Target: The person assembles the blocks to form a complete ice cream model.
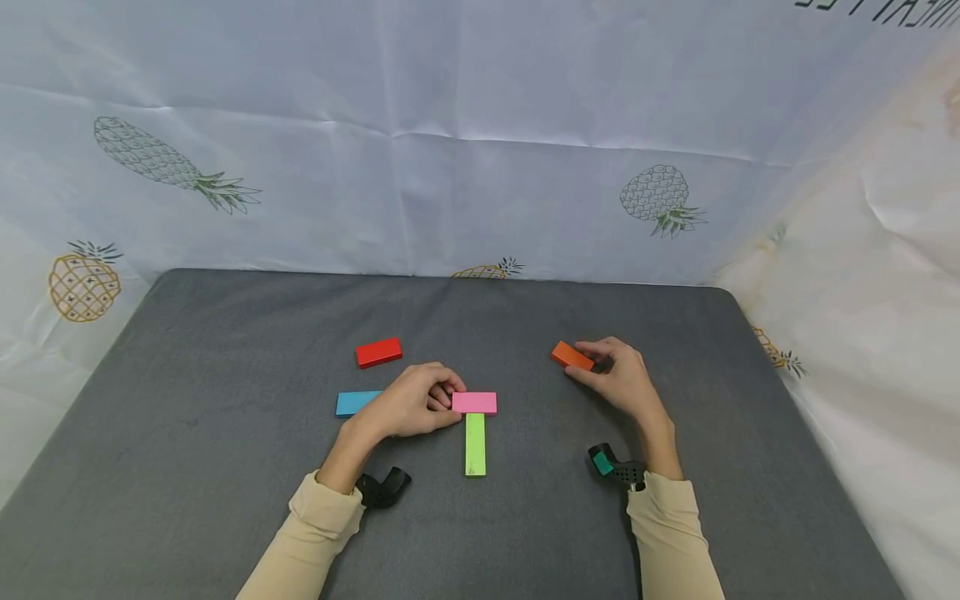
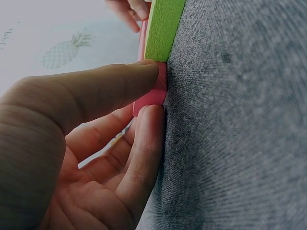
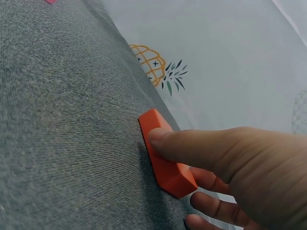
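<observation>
A pink block (image 1: pixel 474 403) lies crosswise against the far end of a lime green block (image 1: pixel 476 446), the two forming a T on the table. My left hand (image 1: pixel 412 402) pinches the pink block's left end between thumb and fingers, as the left wrist view shows at the pink block (image 2: pixel 149 98) beside the green one (image 2: pixel 164 33). Off to the right, my right hand (image 1: pixel 618 377) grips an orange block (image 1: pixel 572 356). In the right wrist view the thumb lies on one face of that orange block (image 3: pixel 165 163), with fingers behind it.
A red block (image 1: pixel 378 352) lies beyond my left hand. The blue block (image 1: pixel 357 403) is partly hidden behind that hand. Dark grey cloth covers the table (image 1: pixel 225 467); a pale curtain with pineapple prints (image 1: pixel 525 208) hangs along its far edge.
</observation>
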`<state>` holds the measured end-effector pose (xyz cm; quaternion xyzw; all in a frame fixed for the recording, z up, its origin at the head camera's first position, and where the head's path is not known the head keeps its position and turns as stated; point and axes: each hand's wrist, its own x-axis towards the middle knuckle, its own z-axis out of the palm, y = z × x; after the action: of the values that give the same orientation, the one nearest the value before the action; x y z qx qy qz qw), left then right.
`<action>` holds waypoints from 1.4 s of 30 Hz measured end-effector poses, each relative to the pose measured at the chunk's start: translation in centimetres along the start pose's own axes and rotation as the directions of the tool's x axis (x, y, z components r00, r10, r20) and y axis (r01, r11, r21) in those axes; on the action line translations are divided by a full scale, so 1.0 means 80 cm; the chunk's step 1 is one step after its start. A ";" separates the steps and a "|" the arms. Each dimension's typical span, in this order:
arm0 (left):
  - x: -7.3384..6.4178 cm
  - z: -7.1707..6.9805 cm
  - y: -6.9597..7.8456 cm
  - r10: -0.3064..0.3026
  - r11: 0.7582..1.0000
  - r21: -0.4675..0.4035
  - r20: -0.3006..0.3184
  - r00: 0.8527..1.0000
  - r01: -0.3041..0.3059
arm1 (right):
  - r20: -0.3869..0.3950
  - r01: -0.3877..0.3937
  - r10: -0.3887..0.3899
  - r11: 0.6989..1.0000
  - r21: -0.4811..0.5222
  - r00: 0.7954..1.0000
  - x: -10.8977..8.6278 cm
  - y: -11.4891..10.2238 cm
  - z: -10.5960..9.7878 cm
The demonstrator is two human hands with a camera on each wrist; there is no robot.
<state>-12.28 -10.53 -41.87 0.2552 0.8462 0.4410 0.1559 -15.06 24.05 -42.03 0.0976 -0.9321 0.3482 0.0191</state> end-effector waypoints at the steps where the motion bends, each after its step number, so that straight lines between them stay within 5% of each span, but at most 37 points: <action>1: 0.000 0.000 0.000 0.000 1.000 0.001 0.000 1.000 0.000 | 0.005 -0.002 0.002 1.000 -0.001 1.000 0.000 -0.001 -0.001; 16: 0.000 0.000 0.003 -0.003 1.000 0.001 0.004 1.000 0.003 | 0.070 -0.027 0.027 1.000 -0.004 0.997 -0.002 -0.001 -0.009; 42: 0.000 0.000 0.000 0.023 1.000 0.011 0.002 1.000 -0.023 | 0.055 -0.013 0.014 1.000 -0.021 0.998 0.000 0.001 -0.004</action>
<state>-12.27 -10.57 -41.83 0.2662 0.8455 0.4379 0.1501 -15.09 24.29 -41.84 0.1006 -0.9365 0.3359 -0.0080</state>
